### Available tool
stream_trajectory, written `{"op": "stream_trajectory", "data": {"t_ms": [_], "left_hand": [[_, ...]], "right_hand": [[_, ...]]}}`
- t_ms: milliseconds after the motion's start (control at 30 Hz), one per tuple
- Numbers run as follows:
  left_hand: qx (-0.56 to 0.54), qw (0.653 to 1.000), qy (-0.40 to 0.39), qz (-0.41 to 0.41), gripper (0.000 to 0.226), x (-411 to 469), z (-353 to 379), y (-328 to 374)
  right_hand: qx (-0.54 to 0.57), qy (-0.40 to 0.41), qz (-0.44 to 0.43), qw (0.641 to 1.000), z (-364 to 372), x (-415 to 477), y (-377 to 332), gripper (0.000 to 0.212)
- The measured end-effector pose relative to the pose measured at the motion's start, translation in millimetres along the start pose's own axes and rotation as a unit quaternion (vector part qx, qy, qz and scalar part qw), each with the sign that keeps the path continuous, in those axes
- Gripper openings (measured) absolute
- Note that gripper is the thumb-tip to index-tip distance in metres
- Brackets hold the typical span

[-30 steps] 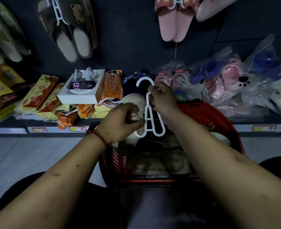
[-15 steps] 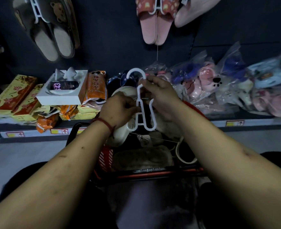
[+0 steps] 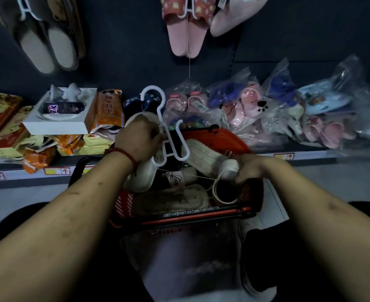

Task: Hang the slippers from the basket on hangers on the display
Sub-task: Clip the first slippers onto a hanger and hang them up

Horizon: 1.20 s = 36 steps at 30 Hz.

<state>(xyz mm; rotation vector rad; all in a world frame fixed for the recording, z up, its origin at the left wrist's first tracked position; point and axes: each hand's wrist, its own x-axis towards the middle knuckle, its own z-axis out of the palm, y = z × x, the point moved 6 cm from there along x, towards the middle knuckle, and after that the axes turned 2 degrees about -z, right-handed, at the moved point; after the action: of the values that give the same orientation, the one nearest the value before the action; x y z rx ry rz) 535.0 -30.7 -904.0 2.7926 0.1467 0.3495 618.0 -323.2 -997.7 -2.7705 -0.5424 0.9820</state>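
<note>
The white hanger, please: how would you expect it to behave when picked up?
Probably stiff: the white hanger holds its shape though the left hand grips only its middle. Likely light, being a thin open frame. Its hook might snag on things.

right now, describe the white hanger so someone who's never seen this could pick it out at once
Find the red basket in front of the low shelf. Above its far rim the left hand grips a white hanger, tilted, hook uppermost. Unlike the white hangers high on the dark wall, its hook hangs from nothing.
</note>
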Motion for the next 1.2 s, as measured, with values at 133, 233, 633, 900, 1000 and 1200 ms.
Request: {"op": "stream_trajectory", "data": {"t_ms": [133, 233, 633, 900, 1000, 1200], "left_hand": [[0.024, 1.000, 0.005, -0.012, 0.036, -3.2, -1.7, 2.4], [0.037, 0.999, 0.003, -0.014, 0.036, -4.3, -2.7, 3.3], [-0.040, 0.995, 0.082, -0.037, 0.034, -2.8, -30.0, 13.6], [-0.042, 0.993, 0.094, -0.055, 0.034, 0.0, -31.9, 14.4], [-0.053, 0.993, 0.091, -0.063, 0.041, 1.1, -36.6, 8.2], [-0.014, 0.995, 0.062, -0.071, 0.049, -1.9, -34.3, 1.9]], "right_hand": [[0.007, 0.131, 0.000, 0.991, -11.7, 5.7, 1.4, 0.043], [0.146, 0.187, 0.013, 0.971, -32.2, -0.8, -1.9, 0.038], [0.496, 0.424, -0.020, 0.758, -75.0, -13.2, -42.9, 0.035], [0.565, 0.337, 0.008, 0.753, -34.6, 3.4, -67.8, 0.041], [0.360, 0.292, -0.050, 0.885, -40.2, 1.5, -74.9, 0.038], [0.185, 0.164, -0.060, 0.967, 5.2, 21.1, -101.1, 0.080]]}}
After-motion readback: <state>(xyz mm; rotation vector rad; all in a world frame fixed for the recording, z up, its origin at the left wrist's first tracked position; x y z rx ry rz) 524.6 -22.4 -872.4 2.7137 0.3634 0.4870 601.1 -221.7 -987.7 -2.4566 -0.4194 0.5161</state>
